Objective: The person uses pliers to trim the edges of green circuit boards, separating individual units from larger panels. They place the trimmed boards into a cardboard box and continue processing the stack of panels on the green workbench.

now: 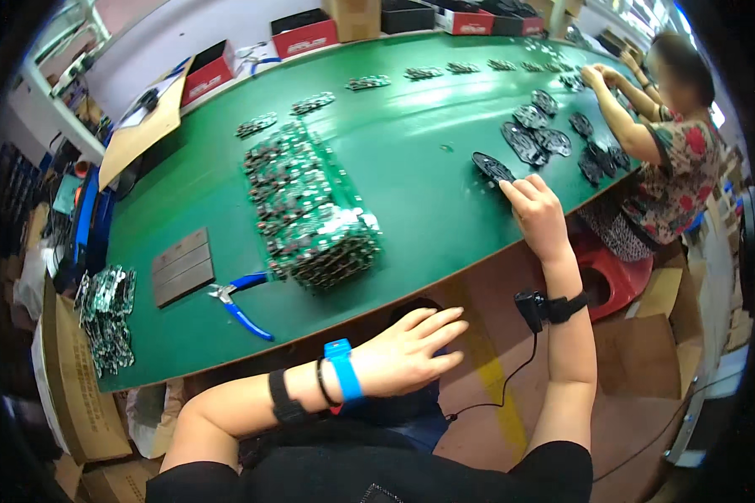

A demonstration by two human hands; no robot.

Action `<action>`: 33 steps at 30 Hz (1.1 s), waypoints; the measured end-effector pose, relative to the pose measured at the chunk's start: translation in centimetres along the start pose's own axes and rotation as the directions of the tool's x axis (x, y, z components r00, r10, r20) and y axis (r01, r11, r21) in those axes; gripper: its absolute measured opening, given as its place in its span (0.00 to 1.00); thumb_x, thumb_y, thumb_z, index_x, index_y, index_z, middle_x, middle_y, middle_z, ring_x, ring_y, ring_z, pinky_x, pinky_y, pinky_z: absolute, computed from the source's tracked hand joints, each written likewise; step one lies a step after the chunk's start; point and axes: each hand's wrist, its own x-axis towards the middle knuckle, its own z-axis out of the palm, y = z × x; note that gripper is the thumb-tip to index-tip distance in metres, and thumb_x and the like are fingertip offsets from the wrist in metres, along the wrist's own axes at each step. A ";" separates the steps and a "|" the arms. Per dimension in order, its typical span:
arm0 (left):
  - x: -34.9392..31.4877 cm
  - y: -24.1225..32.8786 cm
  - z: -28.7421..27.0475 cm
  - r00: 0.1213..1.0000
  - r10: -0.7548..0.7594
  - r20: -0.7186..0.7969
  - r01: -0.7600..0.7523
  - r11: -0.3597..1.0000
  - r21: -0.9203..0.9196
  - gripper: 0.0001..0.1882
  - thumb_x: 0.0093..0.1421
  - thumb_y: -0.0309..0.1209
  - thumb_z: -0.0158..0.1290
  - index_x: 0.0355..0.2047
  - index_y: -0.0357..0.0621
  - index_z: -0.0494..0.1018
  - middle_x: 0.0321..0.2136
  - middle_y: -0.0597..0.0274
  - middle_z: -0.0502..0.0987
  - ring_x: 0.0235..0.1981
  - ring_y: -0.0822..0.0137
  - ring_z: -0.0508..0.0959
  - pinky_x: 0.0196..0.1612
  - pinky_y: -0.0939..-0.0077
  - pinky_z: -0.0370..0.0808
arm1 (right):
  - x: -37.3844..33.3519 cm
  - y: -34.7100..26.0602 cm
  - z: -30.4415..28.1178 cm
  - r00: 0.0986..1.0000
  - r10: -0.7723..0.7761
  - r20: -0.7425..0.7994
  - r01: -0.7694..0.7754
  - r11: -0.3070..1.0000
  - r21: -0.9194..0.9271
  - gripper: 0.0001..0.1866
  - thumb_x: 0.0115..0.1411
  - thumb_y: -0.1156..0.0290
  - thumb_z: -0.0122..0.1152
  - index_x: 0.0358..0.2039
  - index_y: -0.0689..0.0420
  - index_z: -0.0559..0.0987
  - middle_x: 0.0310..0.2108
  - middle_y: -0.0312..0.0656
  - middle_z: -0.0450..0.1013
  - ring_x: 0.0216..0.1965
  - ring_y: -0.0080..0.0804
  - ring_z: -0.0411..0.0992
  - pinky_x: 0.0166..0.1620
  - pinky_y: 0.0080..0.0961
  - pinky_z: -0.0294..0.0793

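My right hand [538,216] reaches over the front edge of the green table. Its fingers pinch the near end of a black oval plastic shell [492,167], which is tilted up off the tabletop. My left hand [411,350] hovers in front of the table edge, above my lap, fingers spread and holding nothing. Beyond the left hand, a tall stack of green circuit boards [310,210] stands on the table. Blue-handled cutting pliers [242,306] lie with handles apart beside that stack, next to a grey-brown flat block [182,267].
More black shells [535,134] lie to the right, near a co-worker [675,147] handling small parts. Small board piles [367,82] line the table's far side. Another board stack [107,318] sits at the left corner. Red boxes [304,35] stand along the back. A cable hangs from my right wrist.
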 end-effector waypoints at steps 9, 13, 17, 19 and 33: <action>-11.4 2.4 -7.4 0.957 -0.279 -0.076 0.266 0.954 -0.139 0.17 0.46 0.28 0.57 0.39 0.41 0.72 0.32 0.57 0.74 0.30 0.58 0.76 0.32 0.68 0.73 | 0.6 -1.2 1.8 0.981 0.189 0.043 -0.192 0.979 0.066 0.12 0.46 0.82 0.52 0.33 0.60 0.77 0.32 0.45 0.72 0.39 0.42 0.69 0.42 0.31 0.69; -16.3 2.2 -9.3 0.797 -0.457 -0.394 0.441 0.887 -0.138 0.12 0.47 0.23 0.56 0.35 0.38 0.74 0.28 0.52 0.76 0.28 0.55 0.76 0.32 0.68 0.74 | 1.8 -7.4 -3.8 0.942 0.333 0.039 -0.329 0.896 0.299 0.06 0.50 0.82 0.54 0.30 0.62 0.77 0.28 0.48 0.73 0.31 0.42 0.72 0.36 0.27 0.70; -20.5 1.5 -10.7 0.380 -0.715 -0.587 0.556 0.683 -0.473 0.08 0.55 0.29 0.54 0.23 0.36 0.74 0.15 0.60 0.71 0.17 0.71 0.71 0.22 0.77 0.67 | 4.1 -17.0 -8.7 0.937 0.279 0.210 -0.349 0.763 0.545 0.05 0.52 0.76 0.58 0.29 0.63 0.77 0.25 0.46 0.73 0.27 0.39 0.72 0.34 0.26 0.70; -22.2 1.3 -10.8 0.211 -0.813 -0.543 0.458 0.573 -0.679 0.16 0.60 0.34 0.51 0.20 0.36 0.73 0.11 0.69 0.67 0.15 0.81 0.65 0.18 0.84 0.60 | 6.0 -21.8 -9.0 0.975 0.114 0.193 -0.198 0.840 0.504 0.12 0.50 0.69 0.62 0.34 0.62 0.77 0.33 0.47 0.72 0.36 0.42 0.70 0.41 0.30 0.68; -22.3 -0.7 -10.0 0.379 -0.794 -0.476 0.182 0.568 -0.803 0.11 0.60 0.31 0.49 0.25 0.36 0.75 0.18 0.67 0.73 0.20 0.80 0.70 0.23 0.86 0.66 | 15.0 -24.1 -1.0 0.869 0.330 0.369 -0.392 0.914 0.104 0.50 0.33 0.55 0.70 0.59 0.44 0.58 0.50 0.51 0.62 0.51 0.52 0.61 0.51 0.49 0.61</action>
